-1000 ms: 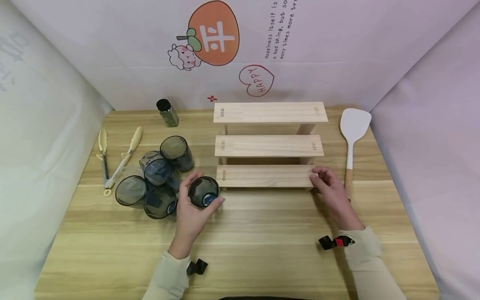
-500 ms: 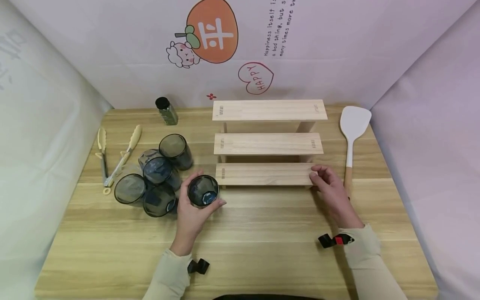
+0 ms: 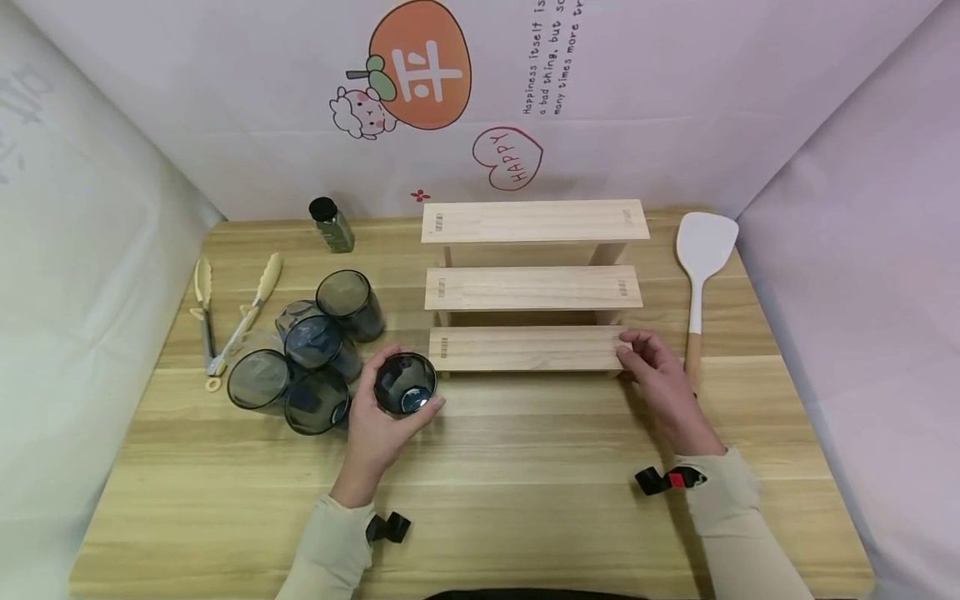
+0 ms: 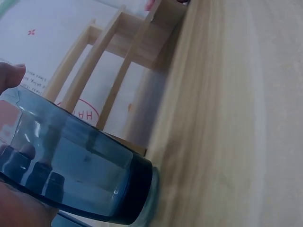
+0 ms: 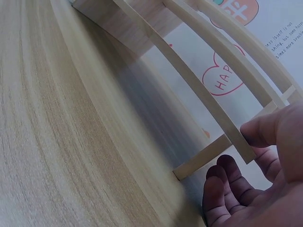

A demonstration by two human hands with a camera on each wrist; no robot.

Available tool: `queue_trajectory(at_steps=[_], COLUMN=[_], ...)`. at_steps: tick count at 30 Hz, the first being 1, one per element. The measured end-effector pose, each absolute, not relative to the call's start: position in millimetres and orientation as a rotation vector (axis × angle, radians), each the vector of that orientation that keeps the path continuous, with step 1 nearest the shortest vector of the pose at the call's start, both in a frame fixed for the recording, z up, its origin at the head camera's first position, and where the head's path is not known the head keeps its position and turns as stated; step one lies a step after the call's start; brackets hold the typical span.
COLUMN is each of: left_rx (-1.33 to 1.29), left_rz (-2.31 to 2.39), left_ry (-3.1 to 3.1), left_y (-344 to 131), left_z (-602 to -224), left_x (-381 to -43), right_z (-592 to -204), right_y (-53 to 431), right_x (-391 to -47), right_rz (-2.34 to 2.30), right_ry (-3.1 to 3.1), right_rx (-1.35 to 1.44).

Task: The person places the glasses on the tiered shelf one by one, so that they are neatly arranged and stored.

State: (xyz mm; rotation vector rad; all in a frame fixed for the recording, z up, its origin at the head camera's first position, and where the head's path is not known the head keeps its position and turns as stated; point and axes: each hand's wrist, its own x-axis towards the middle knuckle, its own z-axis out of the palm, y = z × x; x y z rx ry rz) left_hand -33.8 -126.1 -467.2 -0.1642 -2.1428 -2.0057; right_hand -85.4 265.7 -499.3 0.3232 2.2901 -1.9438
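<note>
My left hand (image 3: 378, 429) grips a smoky blue-grey glass tumbler (image 3: 406, 392), thumb on one side and fingers round the other. Its mouth faces up, left of the stepped wooden rack's lowest board (image 3: 525, 350). In the left wrist view the tumbler (image 4: 85, 156) has its base right at the tabletop, and fingers show through the glass. My right hand (image 3: 663, 387) holds the right end of that lowest board. In the right wrist view the thumb (image 5: 258, 130) lies on the board's end, with the other fingers (image 5: 232, 179) curled below it.
Several similar tumblers (image 3: 318, 404) stand grouped left of my left hand. Behind them are tongs (image 3: 251, 312) and a black-capped spice jar (image 3: 332, 225). A white spatula (image 3: 705, 250) lies right of the rack. Printed white cloth (image 3: 285, 50) encloses the table's back and sides.
</note>
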Motion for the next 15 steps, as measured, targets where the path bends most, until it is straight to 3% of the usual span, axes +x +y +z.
queue_trajectory(at_steps=[7,15], left_rx=[-0.324,-0.598], left_rz=[-1.994,-2.054], left_ry=[-2.159,-2.111], left_y=[-130.0,-102.6], left_z=[-442.2,-390.1], left_x=[-44.3,-90.0], right_z=[-498.7,-497.5], right_y=[266.7,267.8], right_x=[-83.4,-84.9], right_rz=[-1.942,-1.934], right_ry=[2.281,2.280], right_rx=[0.336,0.325])
